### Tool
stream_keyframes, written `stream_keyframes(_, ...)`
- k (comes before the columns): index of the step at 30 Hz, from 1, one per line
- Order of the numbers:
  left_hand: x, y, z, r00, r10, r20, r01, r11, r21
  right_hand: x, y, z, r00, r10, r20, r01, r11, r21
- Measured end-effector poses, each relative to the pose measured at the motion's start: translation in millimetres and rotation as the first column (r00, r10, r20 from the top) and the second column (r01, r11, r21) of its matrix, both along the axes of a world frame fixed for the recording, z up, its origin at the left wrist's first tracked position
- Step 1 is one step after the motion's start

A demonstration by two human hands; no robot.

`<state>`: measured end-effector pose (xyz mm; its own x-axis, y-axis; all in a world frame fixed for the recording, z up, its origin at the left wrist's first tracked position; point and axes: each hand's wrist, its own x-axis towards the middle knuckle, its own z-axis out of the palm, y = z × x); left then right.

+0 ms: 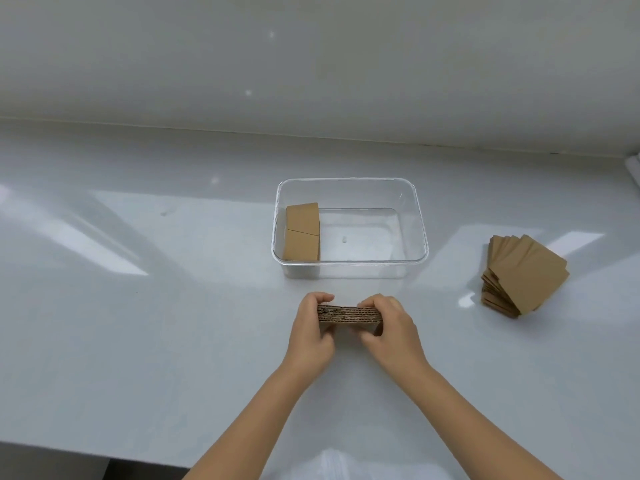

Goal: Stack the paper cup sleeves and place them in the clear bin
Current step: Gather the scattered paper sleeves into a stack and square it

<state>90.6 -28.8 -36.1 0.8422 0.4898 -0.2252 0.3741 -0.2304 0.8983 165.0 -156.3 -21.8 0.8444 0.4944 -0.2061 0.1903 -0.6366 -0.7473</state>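
A stack of flat brown paper cup sleeves (348, 314) stands on edge on the white table, just in front of the clear bin (420, 233). My left hand (311, 332) grips its left end and my right hand (391, 332) grips its right end. Inside the bin, against the left wall, stands another brown stack of sleeves (302, 232). A fanned, untidy pile of loose sleeves (523, 277) lies on the table to the right of the bin.
The white table (138, 289) runs back to a pale wall. Its front edge shows at the lower left, with dark floor beneath. A white object peeks in at the far right edge (633, 168).
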Motion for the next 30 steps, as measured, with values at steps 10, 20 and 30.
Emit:
stream_keyframes(10, 2.8, 15.0, 19.4, 0.985, -0.153, -0.083, 0.165, 0.971, 0.175, 12.7, 5.8, 17.7, 0.936, 0.209, 0.283, -0.053, 0.880, -0.472)
stream_keyframes(20, 4.8, 5.5, 74.1, 0.901, -0.414, 0.128, 0.387, 0.902, 0.194, 5.4, 5.4, 25.6, 0.975, 0.061, -0.215, 0.023, 0.929, 0.370)
stream_keyframes(30, 2.5, -5.4, 42.3, 0.911, -0.388, 0.140, 0.352, 0.909, 0.224, 7.1, 3.0, 3.9, 0.986, 0.059, -0.157, -0.023, 0.975, 0.222)
